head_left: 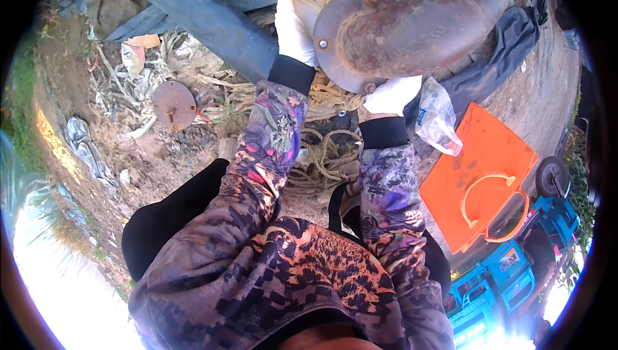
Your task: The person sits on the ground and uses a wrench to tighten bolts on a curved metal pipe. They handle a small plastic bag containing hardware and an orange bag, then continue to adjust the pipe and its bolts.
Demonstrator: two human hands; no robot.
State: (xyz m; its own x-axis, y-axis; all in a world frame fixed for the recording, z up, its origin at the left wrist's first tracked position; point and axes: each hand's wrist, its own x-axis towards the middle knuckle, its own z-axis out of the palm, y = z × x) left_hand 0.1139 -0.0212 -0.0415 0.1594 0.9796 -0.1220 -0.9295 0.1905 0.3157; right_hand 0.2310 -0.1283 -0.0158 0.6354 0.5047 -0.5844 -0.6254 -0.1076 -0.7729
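Note:
A rusty pipe elbow with a round bolted flange lies before me. My left hand, in a white and yellowish work glove, is at the flange's left edge. Its fingers stretch upward and the palm is turned toward the pipe; nothing shows in it. My right hand, gloved in white, reaches under the near side of the elbow, close to a bolt on the flange. The pipe hides its fingers, so their grip cannot be made out.
Dark flat hoses cross behind the flange. A rusty round plate lies among torn fibres on the left. Rope is coiled between my arms. To the right are a clear plastic bag, an orange case and a blue vehicle.

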